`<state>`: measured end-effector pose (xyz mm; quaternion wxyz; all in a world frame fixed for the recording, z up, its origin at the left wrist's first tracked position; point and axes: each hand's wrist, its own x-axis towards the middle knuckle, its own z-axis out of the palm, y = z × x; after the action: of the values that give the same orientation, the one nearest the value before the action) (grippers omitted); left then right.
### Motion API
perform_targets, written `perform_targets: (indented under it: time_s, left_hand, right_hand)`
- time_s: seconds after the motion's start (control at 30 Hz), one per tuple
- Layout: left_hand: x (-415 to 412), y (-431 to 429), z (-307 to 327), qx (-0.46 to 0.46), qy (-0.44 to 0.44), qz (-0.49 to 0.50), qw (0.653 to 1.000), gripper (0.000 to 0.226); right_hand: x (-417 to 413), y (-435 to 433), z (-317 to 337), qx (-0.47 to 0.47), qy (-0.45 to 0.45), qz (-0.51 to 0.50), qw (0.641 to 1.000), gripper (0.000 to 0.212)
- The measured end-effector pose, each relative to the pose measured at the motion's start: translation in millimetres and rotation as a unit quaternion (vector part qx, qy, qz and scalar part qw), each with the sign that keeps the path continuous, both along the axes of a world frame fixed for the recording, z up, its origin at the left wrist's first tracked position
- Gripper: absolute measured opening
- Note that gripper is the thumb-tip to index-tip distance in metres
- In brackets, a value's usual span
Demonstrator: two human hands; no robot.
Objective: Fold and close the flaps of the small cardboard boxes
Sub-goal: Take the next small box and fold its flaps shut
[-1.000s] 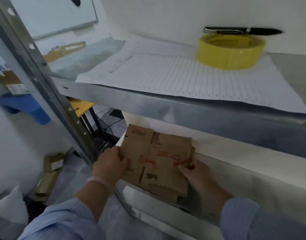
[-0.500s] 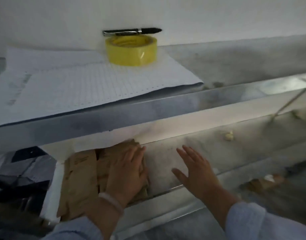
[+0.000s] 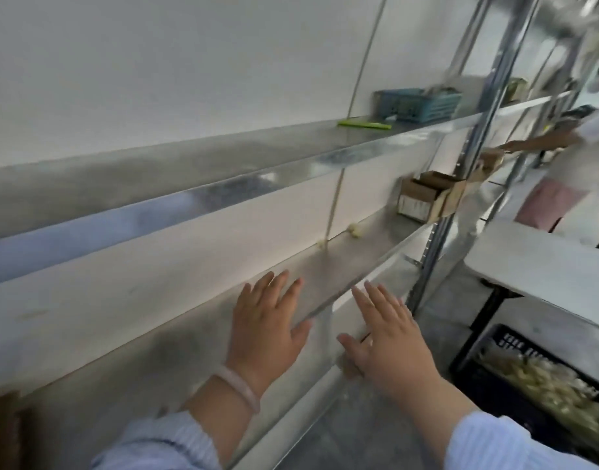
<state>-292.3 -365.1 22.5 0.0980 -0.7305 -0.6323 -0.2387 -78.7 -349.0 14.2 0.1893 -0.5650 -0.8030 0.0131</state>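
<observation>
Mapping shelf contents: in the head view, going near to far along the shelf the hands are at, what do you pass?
left hand → first pale lump → second pale lump → cardboard box

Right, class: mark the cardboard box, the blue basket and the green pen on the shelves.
cardboard box [image 3: 414,203], head view, on its pale front face.
blue basket [image 3: 416,106], head view, on its slatted side wall.
green pen [image 3: 364,124], head view, on the middle of its barrel.
</observation>
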Motion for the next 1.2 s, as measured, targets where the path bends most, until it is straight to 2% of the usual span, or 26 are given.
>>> perform_targets:
  time_s: [0.2,0.4,0.57,0.93,1.2]
  left_hand:
    - [144,76,19,0.001,-0.008,-0.069,0.998,0.061]
    - [227,150,20,-0.008,-0.009,-0.114,0.993,0.061]
    - [262,236,4,-0.019,-0.019,-0.124,0.992,0.061]
    - [314,451,-13,-0.078,-0.040,-0.130,0.988,0.068]
    - [341,533,-33,-0.145,-0.058,-0.126,0.980,0.067]
  right_hand:
    - [138,44,25,0.023,0.014,-0.072,0.997,0.084]
    - [224,92,18,0.007,0.033,-0.133,0.991,0.085]
    - [260,162,8,-0.020,0.047,-0.149,0.987,0.075]
    - [311,374,12,-0.061,0.060,-0.161,0.983,0.077]
    - [335,496,-9,-0.122,0.120,-0.144,0.975,0.070]
